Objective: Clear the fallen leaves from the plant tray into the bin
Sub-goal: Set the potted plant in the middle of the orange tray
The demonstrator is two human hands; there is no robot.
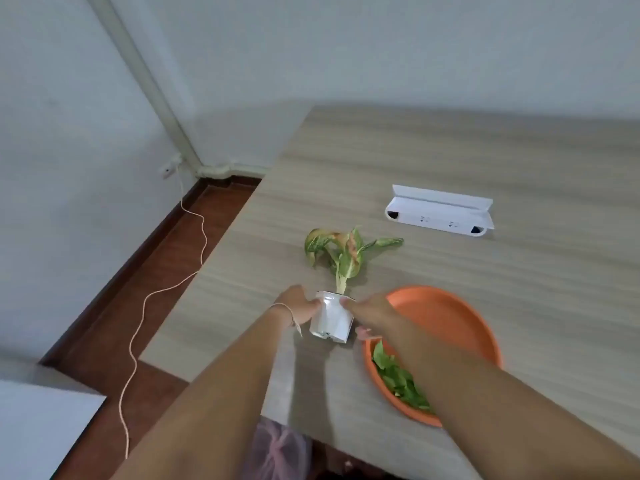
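Observation:
A small white pot point(331, 318) holding a plant with green and yellow-orange leaves point(337, 249) stands on the wooden table, just left of the round orange plant tray point(446, 317). My left hand point(298, 306) grips the pot's left side and my right hand point(369, 313) grips its right side. Several loose green fallen leaves point(398, 379) lie in the tray's near-left part, partly hidden behind my right forearm. No bin is clearly visible.
A white power socket box point(440, 213) with a raised lid lies further back on the table point(485, 150). The table's left edge drops to a red-brown floor with a thin cord point(138, 313). A pinkish plastic bag point(277, 448) shows below the near table edge.

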